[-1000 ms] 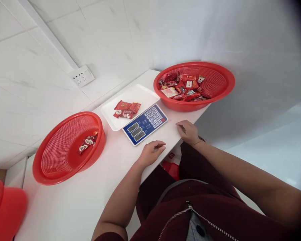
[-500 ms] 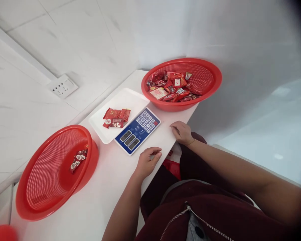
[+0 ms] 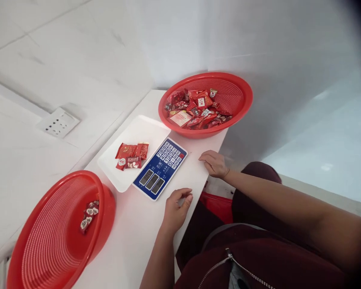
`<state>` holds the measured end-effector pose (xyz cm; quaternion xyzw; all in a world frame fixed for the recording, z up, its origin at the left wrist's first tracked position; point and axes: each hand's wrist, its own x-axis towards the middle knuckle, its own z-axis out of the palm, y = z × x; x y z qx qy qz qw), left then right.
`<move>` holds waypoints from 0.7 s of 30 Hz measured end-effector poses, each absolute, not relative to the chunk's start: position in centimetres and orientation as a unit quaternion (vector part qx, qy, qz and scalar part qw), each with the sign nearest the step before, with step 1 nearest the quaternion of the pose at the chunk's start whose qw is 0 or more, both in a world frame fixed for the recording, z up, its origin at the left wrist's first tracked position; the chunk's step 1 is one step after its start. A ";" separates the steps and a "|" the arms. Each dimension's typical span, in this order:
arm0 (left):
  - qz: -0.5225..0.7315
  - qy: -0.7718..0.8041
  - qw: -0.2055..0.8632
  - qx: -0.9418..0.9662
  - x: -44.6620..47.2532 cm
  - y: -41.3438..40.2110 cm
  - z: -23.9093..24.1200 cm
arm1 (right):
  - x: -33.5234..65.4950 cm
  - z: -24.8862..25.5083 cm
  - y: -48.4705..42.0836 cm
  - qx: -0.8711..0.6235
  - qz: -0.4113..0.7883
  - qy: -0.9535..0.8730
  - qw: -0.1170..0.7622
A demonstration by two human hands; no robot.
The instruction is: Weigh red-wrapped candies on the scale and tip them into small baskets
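My left hand (image 3: 176, 209) rests at the table's front edge, close to the display end of the digital scale (image 3: 160, 169). Its fingers curve loosely, thumb apart, with nothing between them. My right hand (image 3: 215, 163) is by the same edge, near the scale's keypad end. It looks relaxed and empty, fingers loosely extended. On the scale's white tray (image 3: 116, 180) lies a small group of red packets: a larger packet (image 3: 126, 151), another packet (image 3: 142, 150), a dark red packet (image 3: 133, 162) and a small packet with a round white label (image 3: 120, 163).
At the far end stands a red mesh basket (image 3: 243, 94) holding many wrapped packets. Nearer, on the left, a second red basket (image 3: 104, 224) holds a few packets (image 3: 89, 216). A socket strip (image 3: 58, 122) is on the wall. Something red (image 3: 218, 206) shows below the table edge.
The camera view has shifted, so the baskets and scale appear further left. My right knee shows further out to the right. Both hands stay near the table edge, and the packets have not moved.
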<state>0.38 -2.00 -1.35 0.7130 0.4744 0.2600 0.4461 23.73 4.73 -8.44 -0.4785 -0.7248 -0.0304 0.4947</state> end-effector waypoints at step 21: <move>0.099 0.563 0.653 0.496 25.3 -2.5 -12.5 | 42.4 -19.7 -4.7 -0.758 0.130 -0.489 0.412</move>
